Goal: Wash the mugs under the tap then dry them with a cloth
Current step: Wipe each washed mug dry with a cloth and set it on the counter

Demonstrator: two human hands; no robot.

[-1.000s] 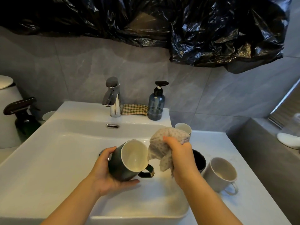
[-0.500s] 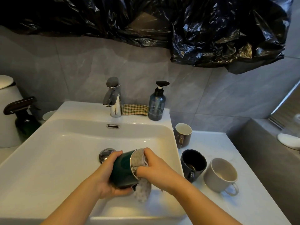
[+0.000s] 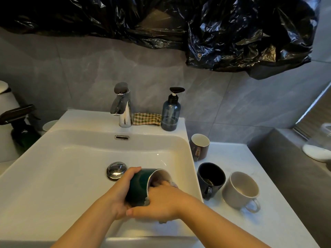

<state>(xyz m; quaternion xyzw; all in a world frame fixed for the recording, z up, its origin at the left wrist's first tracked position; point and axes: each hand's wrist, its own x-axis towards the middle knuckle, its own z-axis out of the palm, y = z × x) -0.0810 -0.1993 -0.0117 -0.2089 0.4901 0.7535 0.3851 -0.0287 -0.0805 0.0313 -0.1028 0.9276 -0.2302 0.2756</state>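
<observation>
Two changes: half a second back the cloth point(image 3: 174, 184) hung out below the rim of the green mug point(image 3: 138, 183). Now it is pushed almost wholly inside, with only scraps showing at the rim and under the wrist. The right hand point(image 3: 161, 201) has gone deeper into the mouth.
Unchanged: the green mug lies tilted on its side as before, mouth towards the right of the frame. The three mugs on the bench point(image 3: 268, 222) have not moved.
Left hand point(image 3: 121, 197): wraps the mug's base and wall from the left, fingers point(image 3: 133, 171) curled over the top in a firm grip.
Right hand: fingers bent into the mug's mouth and closed on the bunched cloth, their tips hidden inside. The thumb lies outside along the lower rim.
Where the mug is: lower centre of the frame, held over the sink point(image 3: 71, 167), just right of the drain plug point(image 3: 116, 170), well below the tap point(image 3: 123, 106).
Green mug: cylindrical, glossy dark green glaze outside, pale inside.
Cloth: pale, speckled, soft and crumpled.
Bench mugs: a brown mug point(image 3: 199, 147) with a pale lining nearest the wall point(image 3: 89, 77), a glossy black mug point(image 3: 211, 176) in front of it, and a squat white mug point(image 3: 240, 190) to the right of that. All stand upright.
Sink: white glossy ceramic, rectangular with rounded corners, with a domed chrome plug and a chrome tap.
Behind: a translucent blue soap bottle point(image 3: 170, 113) with a black pump, a checked rag point(image 3: 146, 119) between it and the tap, grey marbled wall tiles, and a crinkled black plastic sheet point(image 3: 232, 33) along the top.
</observation>
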